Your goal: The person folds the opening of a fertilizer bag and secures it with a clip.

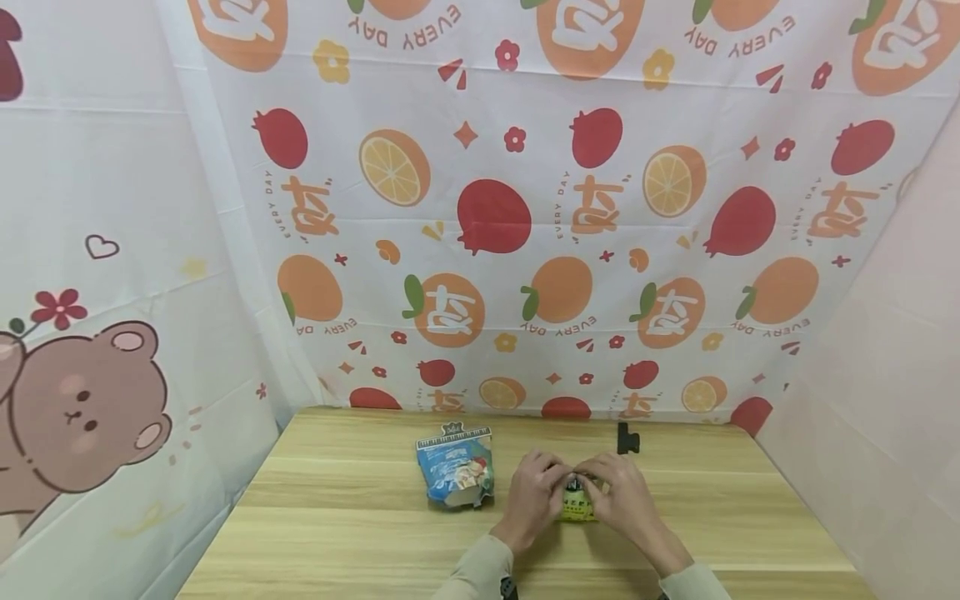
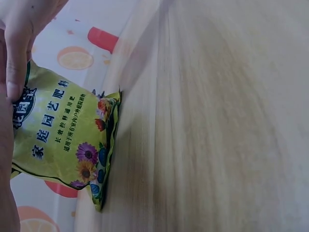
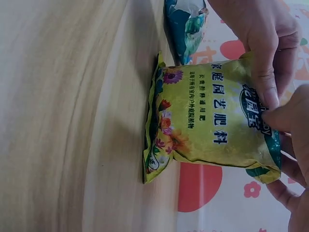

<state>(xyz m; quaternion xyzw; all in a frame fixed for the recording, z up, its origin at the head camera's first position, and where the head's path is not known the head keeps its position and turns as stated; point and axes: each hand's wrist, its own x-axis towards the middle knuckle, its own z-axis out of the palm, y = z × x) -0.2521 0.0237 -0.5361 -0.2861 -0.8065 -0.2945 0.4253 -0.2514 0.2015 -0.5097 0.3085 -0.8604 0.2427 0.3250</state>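
A yellow-green fertilizer bag [image 1: 577, 507], printed with flowers and dark lettering, stands upright with its bottom edge at the table. Both hands are at its dark green top. My left hand [image 1: 537, 487] pinches the top on the left side, thumb on the front in the right wrist view. From the other side my right hand [image 1: 617, 493] grips the same top edge, its thumb close to the left thumb [image 3: 270, 98]. The fingers behind the bag are partly hidden.
Left of the hands, a blue bag [image 1: 455, 473] sits on the wooden table [image 1: 360, 533], a piano-key patterned strip [image 1: 453, 438] along its top. A black clip [image 1: 627, 439] lies behind the right hand. Fruit-printed cloth [image 1: 492, 292] hangs at the table's back edge.
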